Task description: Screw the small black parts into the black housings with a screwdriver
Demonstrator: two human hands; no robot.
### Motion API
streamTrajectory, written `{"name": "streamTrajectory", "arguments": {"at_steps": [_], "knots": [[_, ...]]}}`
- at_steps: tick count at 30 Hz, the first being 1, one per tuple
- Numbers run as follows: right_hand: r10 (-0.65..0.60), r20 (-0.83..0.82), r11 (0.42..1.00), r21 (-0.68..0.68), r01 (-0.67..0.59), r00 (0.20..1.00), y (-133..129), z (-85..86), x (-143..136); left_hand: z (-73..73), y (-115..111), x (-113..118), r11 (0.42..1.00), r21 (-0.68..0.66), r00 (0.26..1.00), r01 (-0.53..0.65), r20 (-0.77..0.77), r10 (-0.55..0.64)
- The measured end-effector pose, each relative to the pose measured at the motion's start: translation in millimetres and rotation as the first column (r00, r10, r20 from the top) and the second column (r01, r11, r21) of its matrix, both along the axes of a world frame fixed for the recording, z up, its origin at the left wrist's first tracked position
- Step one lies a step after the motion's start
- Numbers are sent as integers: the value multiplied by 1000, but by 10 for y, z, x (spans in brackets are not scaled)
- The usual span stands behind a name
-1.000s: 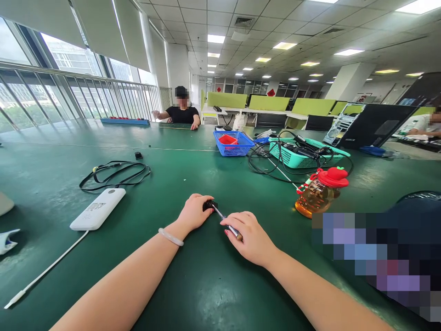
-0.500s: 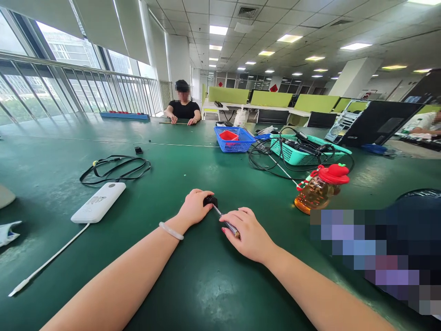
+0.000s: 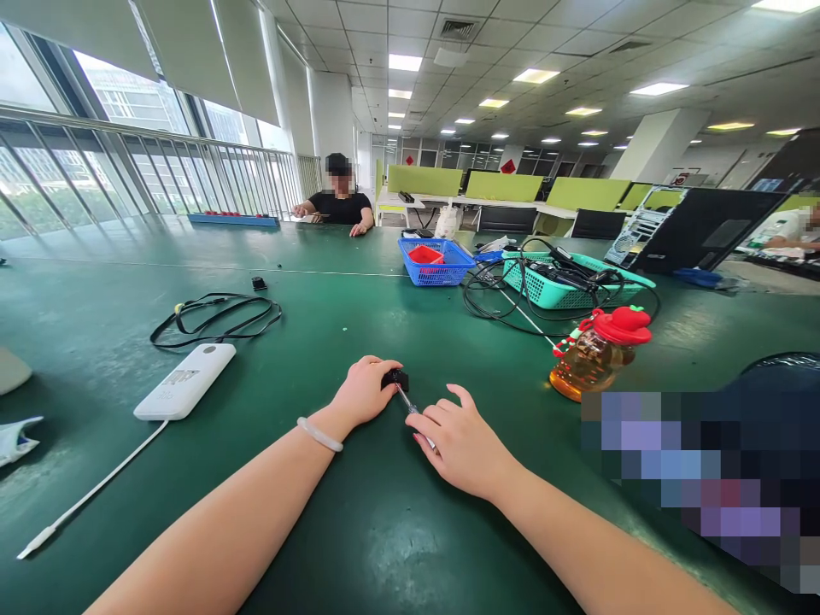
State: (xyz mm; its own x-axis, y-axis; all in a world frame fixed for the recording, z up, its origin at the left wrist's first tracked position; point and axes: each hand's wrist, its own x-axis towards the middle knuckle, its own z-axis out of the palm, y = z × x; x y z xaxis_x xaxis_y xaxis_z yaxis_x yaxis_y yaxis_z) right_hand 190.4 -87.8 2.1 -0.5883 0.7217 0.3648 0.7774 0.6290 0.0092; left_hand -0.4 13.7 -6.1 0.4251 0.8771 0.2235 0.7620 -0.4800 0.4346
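Note:
My left hand (image 3: 364, 391), with a pale bangle at its wrist, grips a small black object (image 3: 398, 378) on the green tabletop (image 3: 384, 521). My right hand (image 3: 462, 444) is closed round the handle of a screwdriver (image 3: 407, 400), its index finger raised. The metal shaft slants up and left, its tip at the near side of the black object. Where exactly the tip rests is too small to tell. My right palm and fingers cover most of the handle.
A white power bank (image 3: 185, 383) with a cable and a coiled black cord (image 3: 211, 318) lie left. Farther right are a blue basket (image 3: 439, 272), a teal basket (image 3: 557, 295) with cables and a red-lidded bottle (image 3: 593, 359). A person (image 3: 339, 201) sits across the table.
The fingers of my right hand have shifted on the screwdriver, hiding more of its handle, and the index finger has lifted. The person across the table has moved one hand outward.

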Motion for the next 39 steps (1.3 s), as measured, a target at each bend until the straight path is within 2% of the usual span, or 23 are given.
{"name": "streamTrajectory", "arguments": {"at_steps": [16,28,39], "knots": [[37,-125,995,100,-24,991,20,11,13,-4,22,1,998,-57,999,-4,42,7],[25,-80,997,79,-19,997,30,1,28,-20,50,-11,998,-63,999,2,34,0],[35,-102,995,100,-25,994,23,24,20,3,33,-4,998,-64,999,-6,31,8]]}}
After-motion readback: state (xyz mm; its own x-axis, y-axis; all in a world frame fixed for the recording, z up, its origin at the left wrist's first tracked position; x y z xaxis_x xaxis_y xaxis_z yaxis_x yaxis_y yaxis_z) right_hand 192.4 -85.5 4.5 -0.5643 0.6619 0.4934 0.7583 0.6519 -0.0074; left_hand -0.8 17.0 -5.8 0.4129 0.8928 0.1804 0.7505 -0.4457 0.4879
